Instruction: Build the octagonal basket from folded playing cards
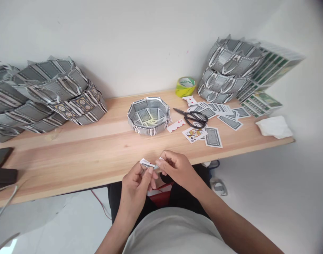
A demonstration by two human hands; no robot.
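Both hands meet at the table's front edge, over my lap. My left hand (137,181) pinches a folded playing card (146,163), its white edge and patterned back showing between thumb and fingers. The other end of the folded card is gripped by my right hand (174,167), whose fingers hide most of that end. Beyond the hands stands a round, low basket (149,132) woven from folded cards, with loose cards lying inside it. To its right, black-handled scissors (195,119) rest across several playing cards (213,137), some face up and some face down.
Tall woven card baskets (71,91) stand at the left, and another stacked card basket (224,76) at the back right. Near it are yellow tape (186,87), green-and-white card boxes (272,67) and white tissue (274,127). A dark box (2,178) sits at the left edge.
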